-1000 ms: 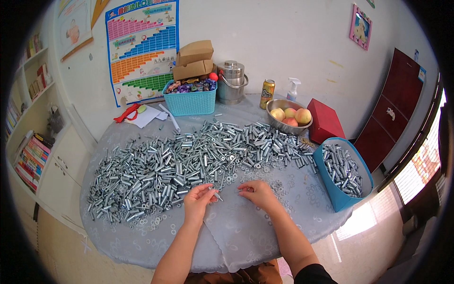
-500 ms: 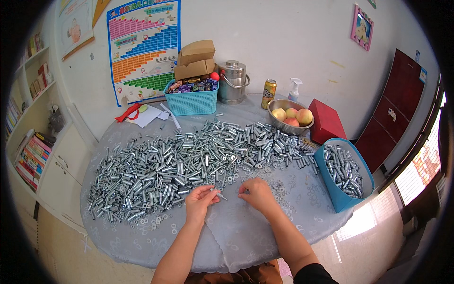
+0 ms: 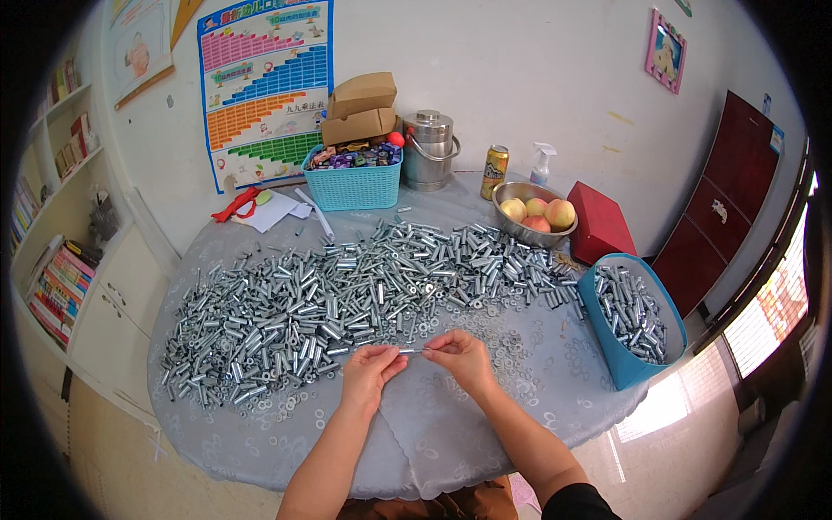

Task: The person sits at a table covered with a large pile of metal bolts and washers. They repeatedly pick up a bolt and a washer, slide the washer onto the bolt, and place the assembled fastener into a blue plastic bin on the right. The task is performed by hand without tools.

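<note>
Near the middle of the table, my left hand [image 3: 368, 373] pinches a small silvery bolt [image 3: 411, 351] that lies level between my two hands. The fingertips of my right hand [image 3: 459, 357] are closed at the bolt's other end; whether a small washer is between them is hidden. Beyond my hands spreads a large heap of metal sleeves and bolts [image 3: 286, 316], thickest on the left. Loose flat washers [image 3: 507, 342] lie scattered just past my right hand, and several more sit along the heap's near edge at left.
A blue bin [image 3: 620, 368] of metal sleeves stands at the table's right edge. Behind the heap are a turquoise basket [image 3: 354, 191] of packets, a steel canister [image 3: 428, 156], a drink can [image 3: 495, 173], a spray bottle [image 3: 542, 165], a fruit bowl [image 3: 520, 230] and a red box [image 3: 605, 221].
My right hand has moved left from the washers to the bolt in my left hand, closing the gap between them. The bolt has turned from slanting down to nearly level.
</note>
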